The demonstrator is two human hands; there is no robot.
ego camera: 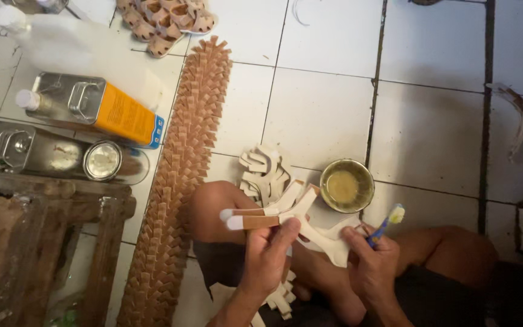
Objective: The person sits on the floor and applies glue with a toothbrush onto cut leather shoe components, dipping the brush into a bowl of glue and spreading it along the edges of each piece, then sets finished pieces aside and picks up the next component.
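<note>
left hand (267, 254) pinching white strap piece (286, 215) | right hand (367, 254) fingers closed around toothbrush (388, 221) | glue tin (346, 185) just beyond, on tiled floor (431, 121)

hands (316, 254), leather strap piece (301, 221), toothbrush (387, 223)

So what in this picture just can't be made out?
Head view:
- Left hand: its palm side is turned away, so the grip on the cream strap piece is hidden.
- Small round tin: the yellowish contents are too blurred to identify.
- Wooden frame: cut off by the left edge.
</note>
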